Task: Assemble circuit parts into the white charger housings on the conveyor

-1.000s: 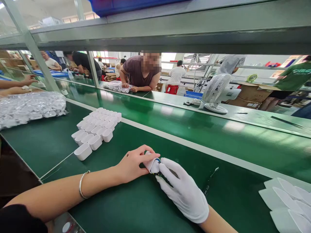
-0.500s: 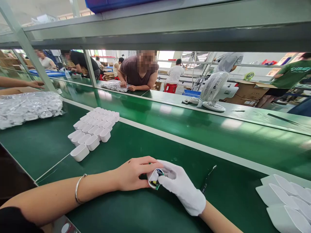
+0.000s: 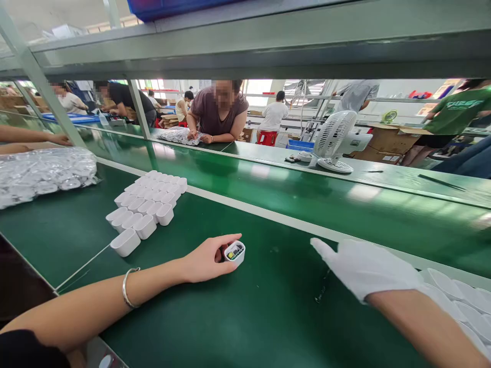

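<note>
My bare left hand (image 3: 209,259) is closed round a small white oval casing (image 3: 240,259), thumb and fingers on its sides. Inside the casing sits a circuit board (image 3: 235,251) with a yellow part and dark parts. My right hand (image 3: 374,268), in a white glove, hovers over the green bench to the right, fingers stretched out and holding nothing I can see. Beneath it lies a thin dark rod-shaped tool (image 3: 320,292) with pale lettering, partly hidden by the glove. Whether the glove touches it I cannot tell.
White oval casings (image 3: 143,225) stand in rows at left; more casings (image 3: 470,306) are at right, partly behind my forearm. A clear bag of white parts (image 3: 42,174) lies far left. Across the green belt (image 3: 268,176) stand a fan (image 3: 333,140) and co-workers. A shelf beam (image 3: 268,51) crosses overhead.
My right hand has let go of the casing and moved right, over the dark tool. The board now sits down inside the casing, which my left hand still holds, slightly higher and further left.
</note>
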A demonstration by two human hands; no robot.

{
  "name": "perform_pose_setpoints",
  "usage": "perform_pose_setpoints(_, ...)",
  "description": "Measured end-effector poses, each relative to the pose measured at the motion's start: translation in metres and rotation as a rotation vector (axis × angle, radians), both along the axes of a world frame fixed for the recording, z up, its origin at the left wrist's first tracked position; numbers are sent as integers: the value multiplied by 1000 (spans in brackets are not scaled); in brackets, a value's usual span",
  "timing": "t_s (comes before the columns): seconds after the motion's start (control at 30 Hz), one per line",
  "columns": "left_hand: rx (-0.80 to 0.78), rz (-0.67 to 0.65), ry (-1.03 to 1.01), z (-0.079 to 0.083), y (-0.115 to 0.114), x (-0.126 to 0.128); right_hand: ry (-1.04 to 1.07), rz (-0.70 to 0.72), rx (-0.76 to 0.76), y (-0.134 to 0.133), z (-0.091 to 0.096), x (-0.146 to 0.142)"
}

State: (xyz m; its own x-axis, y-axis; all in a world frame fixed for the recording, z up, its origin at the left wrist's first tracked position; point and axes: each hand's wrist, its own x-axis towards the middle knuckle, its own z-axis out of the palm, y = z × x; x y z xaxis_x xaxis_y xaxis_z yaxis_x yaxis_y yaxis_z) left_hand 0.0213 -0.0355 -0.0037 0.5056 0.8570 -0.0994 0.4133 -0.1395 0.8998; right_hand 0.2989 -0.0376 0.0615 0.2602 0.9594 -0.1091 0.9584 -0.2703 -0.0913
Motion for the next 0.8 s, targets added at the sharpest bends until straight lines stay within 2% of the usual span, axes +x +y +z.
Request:
perform_pose_setpoints(0.1,-96,23,-90,-5,5,-1,-7,-51,-318,9,-9,23)
perform_pose_setpoints(0.2,-146,36,-194,-8,8,0,64,4,-376,13,-26,23)
perform_pose_setpoints(0.4,-198,-4,-214,-6,7,1,-51,177,-82,13,-43,-10)
perform_pose_setpoints(0.53,-93,-3,-135,-2,4,1,141,410,320,9,-59,-28)
perform_pose_setpoints(0.63,24,-37,-36,0,3,2,284,674,533,2,-69,-38)
perform_pose_setpoints(0.7,90,-77,2,0,3,4,228,791,637,-6,-71,-46)
perform_pose_setpoints(0.8,150,-143,36,2,3,4,83,801,773,-19,-68,-58)
